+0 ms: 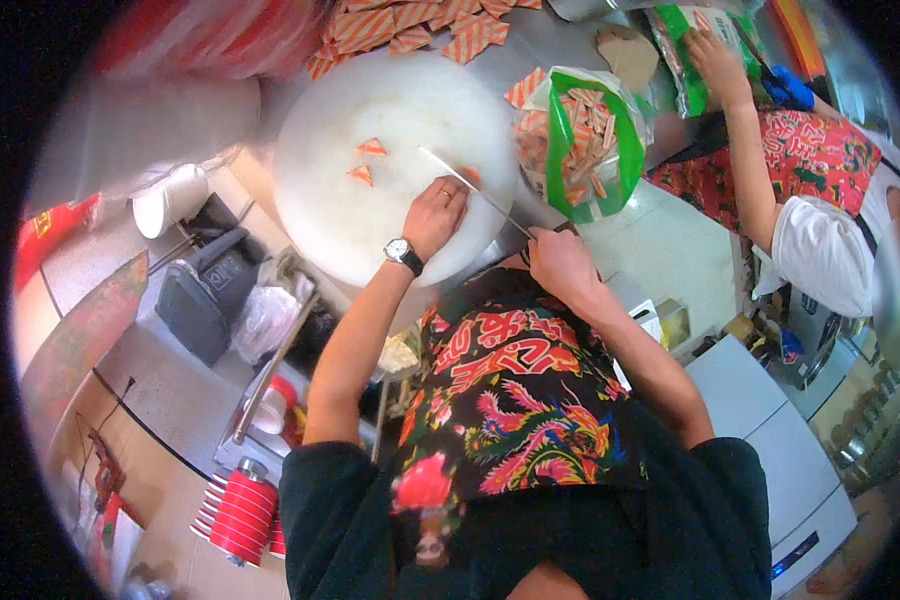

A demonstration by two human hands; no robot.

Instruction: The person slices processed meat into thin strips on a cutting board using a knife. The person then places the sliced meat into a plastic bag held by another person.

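A round white cutting board (330,217) lies before me. My right hand (565,262) grips a knife at the board's lower right edge, and the knife's thin blade (448,166) reaches over the board. Just below the blade, my left hand (433,217) rests with fingers bunched at an orange-and-white striped piece (470,175), partly hidden by blade and fingers. Two small triangular striped pieces (371,147) (361,175) lie apart, left of the knife.
Striped pieces (360,30) lie heaped beyond the board. An opened green-edged plastic bag (630,161) at the right holds more. Farther right, a co-worker's bare hand (712,60) touches another green bag (675,26); their blue-gloved hand (789,88) is nearby. A grey bin (195,304) stands lower left.
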